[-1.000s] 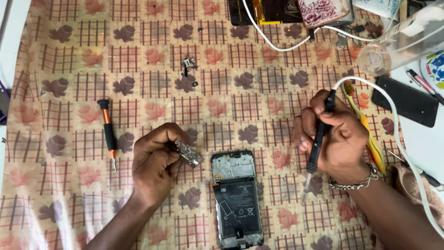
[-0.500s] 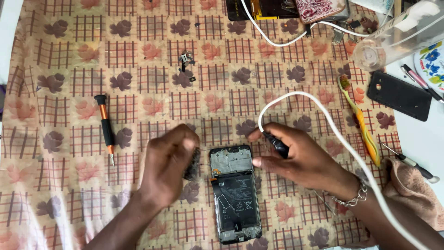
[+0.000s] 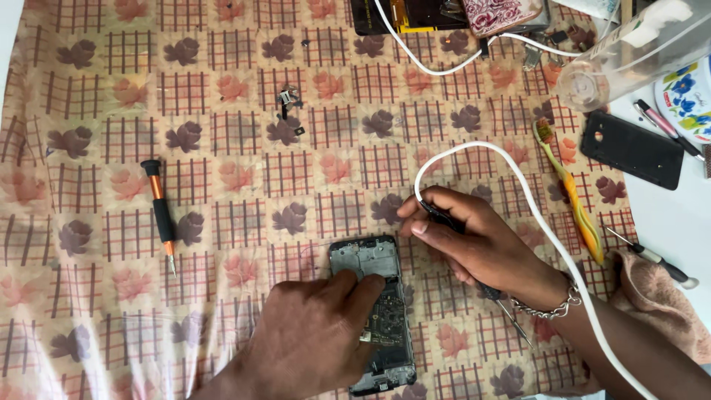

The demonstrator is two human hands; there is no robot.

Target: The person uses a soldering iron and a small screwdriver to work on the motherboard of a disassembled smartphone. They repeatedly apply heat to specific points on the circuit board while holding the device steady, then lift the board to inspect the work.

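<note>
On the plastic-covered floral tablecloth [image 3: 222, 111], low and centre: one opened phone [image 3: 376, 311], back removed, circuit board exposed, lying flat. Your left hand [image 3: 315, 341] rests palm-down over its lower left part, fingers spread loosely and lying on the board, gripping nothing. Your right hand [image 3: 481, 244], a chain bracelet [image 3: 552, 305] at its wrist, sits just beside the phone's upper right corner, fingers curled around a slim black tool [image 3: 452, 222]; its thin metal tip shows past the wrist. One white cable [image 3: 533, 215] loops up from the tool end near the thumb and arcs over the hand toward the lower right. Left of the phone, well apart: one orange-and-black screwdriver [image 3: 159, 211]. Upper centre: small loose metal parts [image 3: 287, 100]. Right side: one orange-and-yellow toothbrush [image 3: 570, 192], one black phone back cover [image 3: 631, 150], one clear plastic bottle [image 3: 629, 55] lying on its side.
</note>
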